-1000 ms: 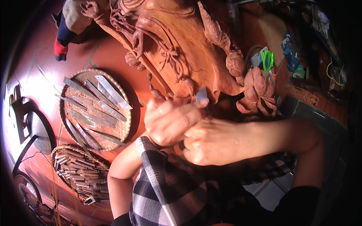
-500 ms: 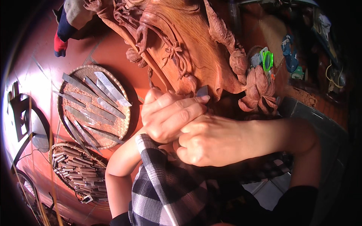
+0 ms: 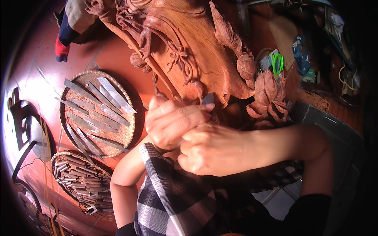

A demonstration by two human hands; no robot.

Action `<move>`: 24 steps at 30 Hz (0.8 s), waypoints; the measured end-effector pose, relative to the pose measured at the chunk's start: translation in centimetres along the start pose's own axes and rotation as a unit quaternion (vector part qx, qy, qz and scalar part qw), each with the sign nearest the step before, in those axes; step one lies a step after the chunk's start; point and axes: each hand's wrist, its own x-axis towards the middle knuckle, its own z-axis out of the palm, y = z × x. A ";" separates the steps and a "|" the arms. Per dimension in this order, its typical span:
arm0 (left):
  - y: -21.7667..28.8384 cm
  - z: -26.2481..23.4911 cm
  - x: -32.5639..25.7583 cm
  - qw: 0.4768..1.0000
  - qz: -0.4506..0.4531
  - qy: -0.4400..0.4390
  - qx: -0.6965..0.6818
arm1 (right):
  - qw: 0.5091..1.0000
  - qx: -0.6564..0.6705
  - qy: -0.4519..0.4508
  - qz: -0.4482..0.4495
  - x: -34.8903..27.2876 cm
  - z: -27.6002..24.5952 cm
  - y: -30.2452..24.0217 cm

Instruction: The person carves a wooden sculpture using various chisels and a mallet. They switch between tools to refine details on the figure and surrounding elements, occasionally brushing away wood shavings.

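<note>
My left hand point(image 3: 173, 122) is closed, its fingers folded over a flat metal blade point(image 3: 208, 98). Only the blade's dark, squared tip shows past the fingertips. My right hand point(image 3: 210, 147) is a fist pressed against the left hand from below; whatever it grips is hidden. The blade tip is close to the lower edge of a large reddish-brown wood carving point(image 3: 197, 51), and whether they touch I cannot tell. Carved stems and a small flower stand out on the carving's left, with a leafy carved bud point(image 3: 269, 94) at its lower right.
On the left, a round woven tray point(image 3: 63, 118) holds several flat metal blades point(image 3: 104, 118). Below it, an oval basket point(image 3: 59, 155) is packed with handled tools point(image 3: 84, 177). A green ring-shaped object point(image 3: 278, 64) lies beyond the carved bud. Checked cloth point(image 3: 169, 188) covers my lap.
Both closed hands have shifted slightly left and down, still pressed together around the blade. The whole view has also moved a little.
</note>
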 end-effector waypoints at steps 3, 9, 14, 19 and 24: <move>0.2 0.3 -1.3 1.000 0.008 -0.001 -0.008 | 0.999 -0.047 -0.016 -0.015 -0.2 0.6 -0.7; 0.4 0.3 -0.9 1.000 0.005 -0.020 -0.024 | 0.999 -0.035 -0.024 -0.006 -0.3 0.4 -0.8; -0.2 -1.0 0.7 0.999 0.002 -0.043 -0.021 | 0.999 -0.031 0.008 -0.005 0.7 -0.9 -0.7; 0.3 0.6 -1.0 0.997 0.017 -0.037 -0.059 | 0.998 -0.009 -0.068 -0.010 -1.0 0.0 -0.7; -0.3 0.8 -0.8 0.999 0.007 0.006 -0.038 | 0.997 -0.066 -0.049 -0.003 -0.7 0.3 -0.5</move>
